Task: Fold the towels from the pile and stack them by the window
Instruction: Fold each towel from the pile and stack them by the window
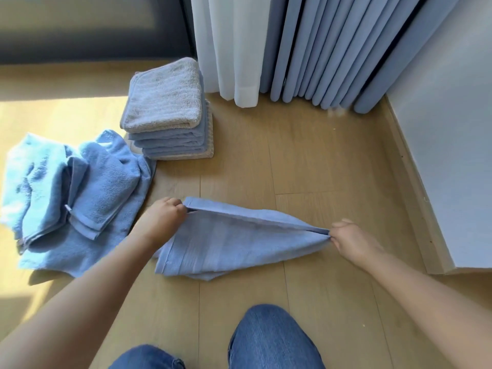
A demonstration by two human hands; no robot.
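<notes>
Towel, blue and doubled over, lies on the floor in front of the stack, left hand and right hand each pinching one end of its far edge. Loose pile lies left of the stack; curtains hang behind it.

Blue towel on wooden floor, pinched at both ends by left hand and right hand

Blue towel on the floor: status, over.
Gripping blue towel by its upper edge: left hand, right hand. Half folded, on the floor. Path to folded stack by curtain looks bare.
</notes>
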